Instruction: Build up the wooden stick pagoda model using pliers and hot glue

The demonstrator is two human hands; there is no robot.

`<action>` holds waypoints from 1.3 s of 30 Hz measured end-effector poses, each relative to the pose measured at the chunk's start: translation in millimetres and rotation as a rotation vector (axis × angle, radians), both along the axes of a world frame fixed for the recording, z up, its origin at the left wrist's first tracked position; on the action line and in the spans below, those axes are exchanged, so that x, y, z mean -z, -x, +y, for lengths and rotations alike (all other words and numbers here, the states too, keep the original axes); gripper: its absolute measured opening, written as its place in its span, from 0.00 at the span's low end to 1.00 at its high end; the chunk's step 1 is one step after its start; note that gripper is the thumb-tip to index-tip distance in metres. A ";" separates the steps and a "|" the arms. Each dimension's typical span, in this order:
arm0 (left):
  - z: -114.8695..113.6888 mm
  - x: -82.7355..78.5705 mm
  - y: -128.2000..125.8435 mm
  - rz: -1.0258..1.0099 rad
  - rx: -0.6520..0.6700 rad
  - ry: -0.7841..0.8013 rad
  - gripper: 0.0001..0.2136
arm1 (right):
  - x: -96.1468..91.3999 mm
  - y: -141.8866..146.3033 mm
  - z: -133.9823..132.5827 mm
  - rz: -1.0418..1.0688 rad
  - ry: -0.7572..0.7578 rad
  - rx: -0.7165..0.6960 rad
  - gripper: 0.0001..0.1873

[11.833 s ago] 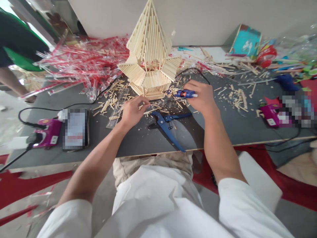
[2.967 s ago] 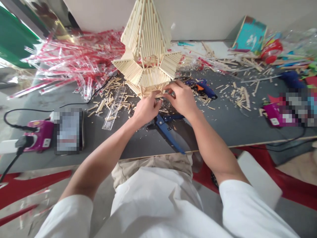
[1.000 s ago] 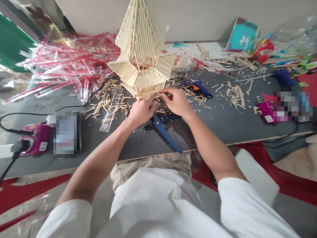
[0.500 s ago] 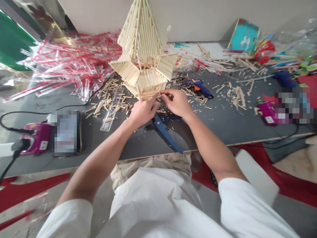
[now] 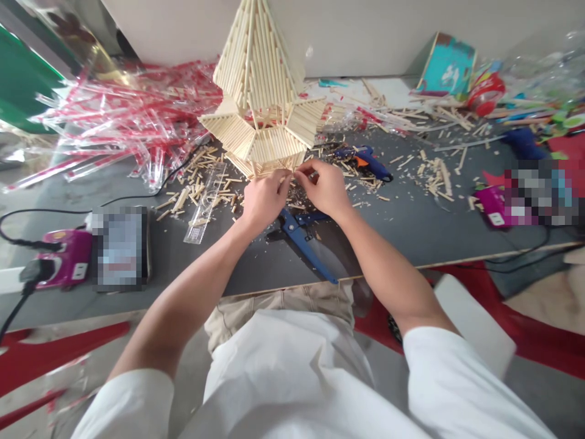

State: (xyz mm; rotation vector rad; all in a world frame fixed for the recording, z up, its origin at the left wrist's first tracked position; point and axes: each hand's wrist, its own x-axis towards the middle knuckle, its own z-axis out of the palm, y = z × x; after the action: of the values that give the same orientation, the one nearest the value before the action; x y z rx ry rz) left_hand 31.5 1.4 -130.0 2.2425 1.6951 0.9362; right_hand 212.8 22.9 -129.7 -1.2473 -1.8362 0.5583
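A tall tower model of pale wooden sticks [image 5: 260,103] stands on the dark table [image 5: 411,225]. My left hand [image 5: 262,198] and my right hand [image 5: 322,186] meet at the model's front lower edge. Both are pinched closed, fingertips pressed to a small stick piece against the base; the piece itself is mostly hidden. A blue glue gun [image 5: 365,160] lies on the table to the right of my right hand. Blue cutters [image 5: 306,241] lie just below my hands.
Cut stick bits [image 5: 205,183] and a clear ruler [image 5: 208,198] litter the table left of the model. Red and clear wrappers [image 5: 123,122] pile at the back left. A phone [image 5: 119,247] and purple devices [image 5: 64,265] with cords sit left; colourful clutter [image 5: 484,91] lies at the right.
Long ago my right hand held the glue gun; it now lies on the table. Over the last second both hands stay pinched at the model's base, barely shifting.
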 end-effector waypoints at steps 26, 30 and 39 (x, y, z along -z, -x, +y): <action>0.6 0.9 3.8 -0.037 0.068 0.075 0.19 | 11.8 6.5 7.6 0.197 0.175 0.033 0.29; -1.1 0.8 2.6 -0.017 0.043 0.073 0.18 | 10.3 6.2 8.0 0.222 0.211 0.025 0.30; -3.0 0.0 4.2 0.011 0.038 0.100 0.18 | 14.1 5.7 13.2 0.298 0.304 0.032 0.31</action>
State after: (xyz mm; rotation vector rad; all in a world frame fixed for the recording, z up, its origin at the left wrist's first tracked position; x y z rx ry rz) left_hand 27.3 -1.6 -130.0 2.2110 1.6595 0.8131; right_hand 207.2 36.1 -143.8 -1.3055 -1.5174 0.9781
